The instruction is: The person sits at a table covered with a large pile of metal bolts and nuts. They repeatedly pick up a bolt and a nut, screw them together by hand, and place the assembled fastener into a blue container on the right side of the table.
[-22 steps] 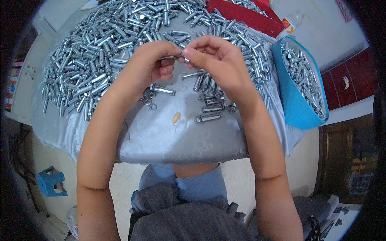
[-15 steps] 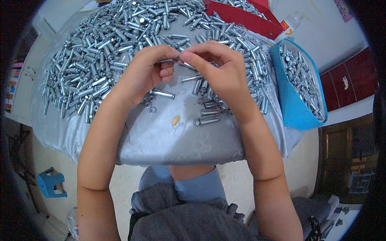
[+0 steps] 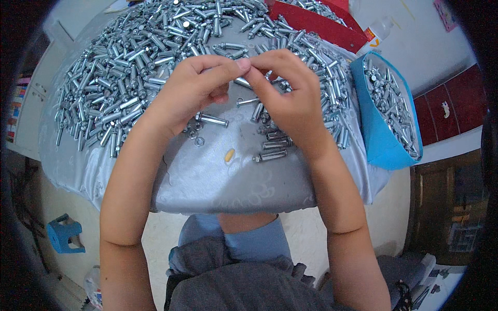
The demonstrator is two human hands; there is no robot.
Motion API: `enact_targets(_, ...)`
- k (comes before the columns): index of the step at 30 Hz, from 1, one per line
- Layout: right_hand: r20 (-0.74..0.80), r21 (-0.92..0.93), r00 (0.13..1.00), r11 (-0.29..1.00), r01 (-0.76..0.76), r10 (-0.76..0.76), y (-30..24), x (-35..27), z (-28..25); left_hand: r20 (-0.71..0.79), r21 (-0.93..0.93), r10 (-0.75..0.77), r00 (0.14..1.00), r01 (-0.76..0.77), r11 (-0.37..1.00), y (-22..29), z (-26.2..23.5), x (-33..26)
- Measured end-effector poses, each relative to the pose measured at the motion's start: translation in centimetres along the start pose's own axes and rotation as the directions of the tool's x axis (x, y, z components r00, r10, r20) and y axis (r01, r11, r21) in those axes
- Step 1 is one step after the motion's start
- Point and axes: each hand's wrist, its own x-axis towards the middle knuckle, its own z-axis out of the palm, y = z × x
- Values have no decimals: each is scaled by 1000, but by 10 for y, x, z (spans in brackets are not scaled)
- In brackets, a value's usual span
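Both hands (image 3: 244,88) pinch something unseen, bolts (image 3: 135,57) heaped behind, blue bin (image 3: 376,135) rightward.

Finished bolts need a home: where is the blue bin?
In the head view the blue bin stands at the table's right edge, filled with metal bolts, just right of the right hand.

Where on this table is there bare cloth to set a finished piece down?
Bare grey cloth lies along the near table edge, below both hands, around the small yellow bit. A few loose bolts border it on the right. The far half is crowded with the bolt pile; the blue bin is full.
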Motion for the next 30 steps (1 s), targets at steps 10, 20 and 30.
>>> enact_targets(10, 525, 130, 836, 986, 108, -161, -17, -15, 14, -139, -405, 82, 987, -132, 905, 3, -20, 7)
enact_targets(20, 654, -11, 751, 991, 131, -92, -23, -25, 33, -145, -396, 71, 987, -124, 910, 2, -17, 7)
enact_targets(30, 717, 3, 680, 977, 215, -151, -17, -24, 25, -177, -308, 36, 984, -90, 947, 3, -13, 8)
